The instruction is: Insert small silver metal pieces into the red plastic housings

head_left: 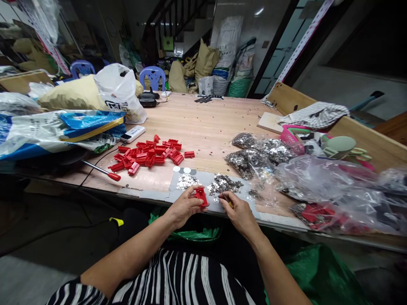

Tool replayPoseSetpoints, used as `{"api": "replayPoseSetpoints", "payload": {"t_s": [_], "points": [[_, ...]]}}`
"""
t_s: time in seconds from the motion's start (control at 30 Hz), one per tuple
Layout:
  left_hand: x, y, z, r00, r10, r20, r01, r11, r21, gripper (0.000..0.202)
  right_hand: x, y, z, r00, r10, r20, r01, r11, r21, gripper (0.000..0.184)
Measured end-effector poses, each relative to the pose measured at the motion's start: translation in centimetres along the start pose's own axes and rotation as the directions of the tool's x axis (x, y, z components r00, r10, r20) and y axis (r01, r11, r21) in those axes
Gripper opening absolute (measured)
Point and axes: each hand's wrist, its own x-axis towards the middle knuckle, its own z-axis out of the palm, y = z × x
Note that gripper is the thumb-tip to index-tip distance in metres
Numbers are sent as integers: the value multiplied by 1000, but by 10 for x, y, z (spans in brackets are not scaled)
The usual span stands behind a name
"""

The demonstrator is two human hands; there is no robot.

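My left hand (187,203) is closed around a red plastic housing (201,197), held at the table's front edge with its hollow side in view. A little to the right, my right hand (238,210) pinches a small thin tool with a yellowish part (229,202); the fingers hide most of it. Just beyond my hands lie a pile of bright silvery metal pieces (187,181) and a darker pile of small metal pieces (225,184), both on a grey mat (174,195). A heap of red plastic housings (149,153) lies further left.
Clear bags of metal pieces (244,163), a pink basket (291,140) and a large plastic bag (318,173) crowd the right side. Sacks (57,131), a white device (132,134) and a red-tipped lever (113,176) are at left. A wooden board (365,137) edges the table.
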Motion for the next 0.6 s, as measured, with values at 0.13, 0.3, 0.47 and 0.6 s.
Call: {"api": "replayPoseSetpoints", "payload": {"t_s": [0.13, 0.3, 0.47, 0.6], "points": [[-11, 0, -11, 997, -73, 25, 75, 992, -106, 49, -2, -1, 3, 994, -111, 17, 112, 987, -113, 17], [-18, -1, -18, 991, -100, 92, 113, 982, -154, 57, -5, -6, 0, 995, -100, 29, 103, 989, -103, 14], [-23, -1, -18, 988, -88, 126, 106, 985, -140, 53, -7, -11, -1, 997, -6, 75, 0, 996, 87, 17], [-24, -1, -20, 986, -96, 138, 120, 977, -174, 49, -7, -15, 3, 998, 13, 61, -28, 970, 242, 25]]}}
